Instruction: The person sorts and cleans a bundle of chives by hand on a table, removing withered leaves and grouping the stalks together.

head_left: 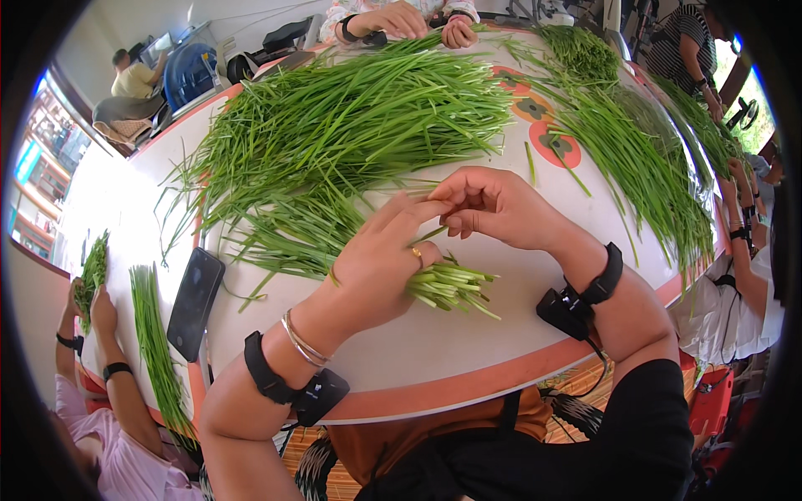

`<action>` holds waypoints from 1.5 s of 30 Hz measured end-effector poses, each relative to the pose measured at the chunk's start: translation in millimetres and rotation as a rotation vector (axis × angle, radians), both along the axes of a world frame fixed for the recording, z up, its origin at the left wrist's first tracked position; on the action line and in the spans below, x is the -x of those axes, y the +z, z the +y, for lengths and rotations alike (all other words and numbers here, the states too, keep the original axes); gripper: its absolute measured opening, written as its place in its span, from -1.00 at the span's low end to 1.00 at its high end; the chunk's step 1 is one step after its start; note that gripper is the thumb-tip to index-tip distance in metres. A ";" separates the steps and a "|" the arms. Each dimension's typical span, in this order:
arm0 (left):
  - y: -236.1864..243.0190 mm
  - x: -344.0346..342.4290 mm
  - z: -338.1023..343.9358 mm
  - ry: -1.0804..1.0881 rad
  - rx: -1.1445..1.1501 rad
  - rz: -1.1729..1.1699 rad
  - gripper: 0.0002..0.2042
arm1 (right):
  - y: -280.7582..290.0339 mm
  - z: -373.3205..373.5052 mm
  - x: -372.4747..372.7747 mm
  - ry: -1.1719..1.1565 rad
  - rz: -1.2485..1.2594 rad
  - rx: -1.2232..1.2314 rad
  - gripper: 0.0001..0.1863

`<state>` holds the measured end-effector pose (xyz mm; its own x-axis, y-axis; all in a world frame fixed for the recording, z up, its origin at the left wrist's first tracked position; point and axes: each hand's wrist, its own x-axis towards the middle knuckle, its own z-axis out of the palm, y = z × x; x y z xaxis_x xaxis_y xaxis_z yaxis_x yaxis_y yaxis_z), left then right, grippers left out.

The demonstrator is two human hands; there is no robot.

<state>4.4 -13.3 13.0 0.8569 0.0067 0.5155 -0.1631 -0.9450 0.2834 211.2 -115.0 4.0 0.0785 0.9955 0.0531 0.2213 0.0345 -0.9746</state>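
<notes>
My left hand (376,267) is closed around a bundle of long, flat green stalks (451,288), whose pale cut ends stick out to the right below it; it wears a gold ring and silver bangles. Just right of it, my right hand (493,209) has its fingers curled and pinched against the left hand's fingertips, by a thin green blade; what it grips is too small to make out. Behind both hands lies a large pile of loose green stalks (351,117) on the white, red-edged table (401,367).
A black phone (195,302) and a neat bunch (154,342) lie left. More stalks (626,175) line the right side. Co-workers' hands appear at the far edge (393,21), left (103,309) and right (735,192). A seated person (129,83) is at the back left.
</notes>
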 end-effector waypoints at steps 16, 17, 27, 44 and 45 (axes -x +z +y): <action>-10.7 2.4 -0.8 0.137 0.092 0.211 -0.28 | -8.3 0.9 -17.0 -0.300 -0.926 0.025 -0.85; -9.0 2.4 -0.8 0.196 0.074 0.228 -0.24 | -9.2 0.4 -16.9 -0.167 -0.940 -0.057 -0.87; -15.3 0.8 7.5 0.270 0.016 0.129 -0.76 | -19.8 2.8 -17.8 -0.285 -0.784 -0.228 -0.74; -8.3 0.8 6.6 0.216 -0.027 -0.027 -0.76 | 3.6 1.3 -3.3 -0.317 -0.695 -0.077 -0.90; -6.4 0.5 6.8 0.216 -0.026 -0.026 -0.76 | 6.8 0.9 -1.0 -0.317 -0.694 -0.076 -0.90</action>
<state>3.8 -6.5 6.6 0.8235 0.1748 0.5397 0.0367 -0.9658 0.2569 212.2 -114.1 10.8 0.2832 0.9227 0.2614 0.7923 -0.0715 -0.6060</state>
